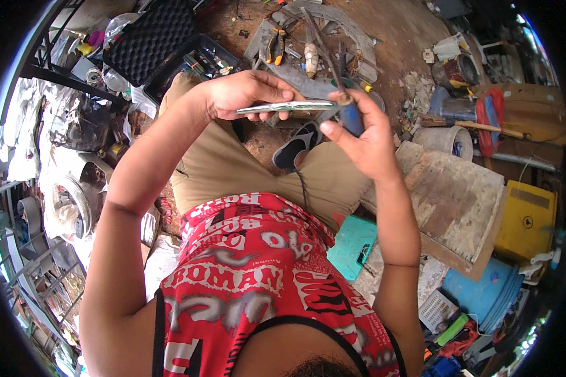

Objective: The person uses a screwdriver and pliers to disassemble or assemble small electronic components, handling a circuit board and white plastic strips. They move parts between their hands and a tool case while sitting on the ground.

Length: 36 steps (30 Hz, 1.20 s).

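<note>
My left hand [253, 95] is closed round a thin flat piece [308, 105] with a pale, silvery edge, held nearly level above my lap. Seen edge-on, its kind does not show. In my right hand [370, 135] is a blue-handled tool [351, 119] with a long, thin dark shaft that points up and away from me. Fingers wrap the handle, and the thumb lies along its near side. The flat piece's right end is close beside the tool's handle; whether they touch I cannot tell.
On the ground ahead lie yellow-and-black pliers [275, 46] and a curved grey metal piece [352, 28]. An open black foam-lined case [154, 47] stands ahead left. To my right are a worn wooden board [449, 198], a yellow box [525, 220] and a blue bucket [484, 292].
</note>
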Motion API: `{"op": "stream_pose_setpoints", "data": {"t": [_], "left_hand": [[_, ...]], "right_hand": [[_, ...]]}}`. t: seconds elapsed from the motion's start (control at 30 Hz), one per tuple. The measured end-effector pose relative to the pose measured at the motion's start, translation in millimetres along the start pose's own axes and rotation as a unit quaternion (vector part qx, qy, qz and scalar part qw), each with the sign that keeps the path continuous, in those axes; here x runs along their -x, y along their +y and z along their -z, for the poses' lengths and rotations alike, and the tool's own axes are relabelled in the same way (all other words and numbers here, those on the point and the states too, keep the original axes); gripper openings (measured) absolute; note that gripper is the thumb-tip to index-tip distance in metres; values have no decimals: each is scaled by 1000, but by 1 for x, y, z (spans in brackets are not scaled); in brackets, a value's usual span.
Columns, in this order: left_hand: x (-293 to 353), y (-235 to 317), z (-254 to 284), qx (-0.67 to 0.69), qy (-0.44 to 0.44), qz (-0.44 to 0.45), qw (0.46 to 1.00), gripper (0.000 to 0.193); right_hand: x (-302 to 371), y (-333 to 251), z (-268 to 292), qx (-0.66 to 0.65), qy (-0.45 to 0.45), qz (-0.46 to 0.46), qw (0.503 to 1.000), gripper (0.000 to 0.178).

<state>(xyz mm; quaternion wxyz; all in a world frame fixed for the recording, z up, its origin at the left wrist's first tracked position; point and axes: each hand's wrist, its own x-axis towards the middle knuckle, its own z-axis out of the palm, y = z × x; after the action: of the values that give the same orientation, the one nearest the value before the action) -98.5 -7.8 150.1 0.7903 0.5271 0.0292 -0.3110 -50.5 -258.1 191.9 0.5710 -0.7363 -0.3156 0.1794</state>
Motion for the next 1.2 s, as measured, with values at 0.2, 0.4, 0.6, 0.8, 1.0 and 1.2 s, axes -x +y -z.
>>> {"op": "stream_pose_setpoints", "data": {"t": [0.2,0.4,0.6,0.8,1.0,1.2], "left_hand": [[5,1,-2,-24,-12,13,1000,28],[5,6,-3,-57,-30,15,998,37],[6,10,5,-287,-18,-159,944,49],[-49,-29,23,-523,173,-286,784,25],[-127,-82,73,-616,307,-297,662,20],[-160,-110,89,-611,378,-218,661,19]], "right_hand": [[-2,10,-16,4,15,47,999,25],[3,16,-15,-8,29,72,997,19],[5,33,-1,-24,85,85,992,19],[-5,85,11,32,108,4,994,28],[-21,95,41,246,92,-174,949,53],[-60,80,83,295,24,-96,950,42]]}}
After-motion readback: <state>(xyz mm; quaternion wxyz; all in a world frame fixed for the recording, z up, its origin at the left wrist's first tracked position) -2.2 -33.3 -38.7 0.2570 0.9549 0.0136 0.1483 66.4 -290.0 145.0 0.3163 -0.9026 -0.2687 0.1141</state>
